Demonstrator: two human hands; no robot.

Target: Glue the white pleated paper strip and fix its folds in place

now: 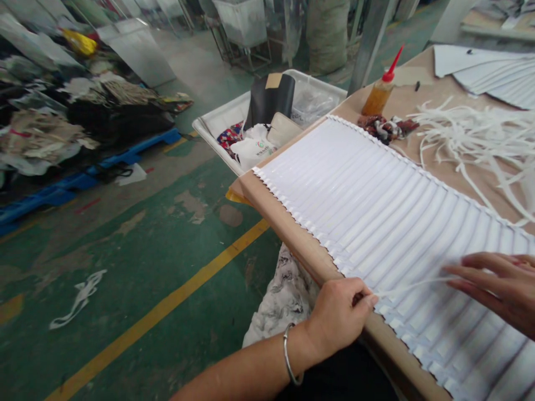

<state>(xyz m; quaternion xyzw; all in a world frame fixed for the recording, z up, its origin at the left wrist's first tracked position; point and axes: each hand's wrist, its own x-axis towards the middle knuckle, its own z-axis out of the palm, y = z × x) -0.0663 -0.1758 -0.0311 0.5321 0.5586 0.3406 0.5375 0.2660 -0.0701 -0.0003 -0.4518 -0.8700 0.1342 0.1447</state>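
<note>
A run of overlapping white pieces (355, 184), with small tabs along both long edges, lies over the table in narrow parallel bands. At its near edge my left hand (340, 312) is closed in a pinch on the end of a thin white strip (412, 286). This strip stretches nearly straight across the bands to my right hand (497, 284). The fingers there are long, close above the white pieces and smeared by motion; the strip runs in between them. A metal bangle (288, 353) circles my left wrist.
Loose white strips (480, 133) lie tangled on the brown-covered table (301, 239). Beyond the white pieces stand a red-tipped bottle (378, 94) and bunched patterned cloth (384, 128). A white bin (217, 147) adjoins the table's far end. Fabric heaps on a blue pallet (137, 147) lie left.
</note>
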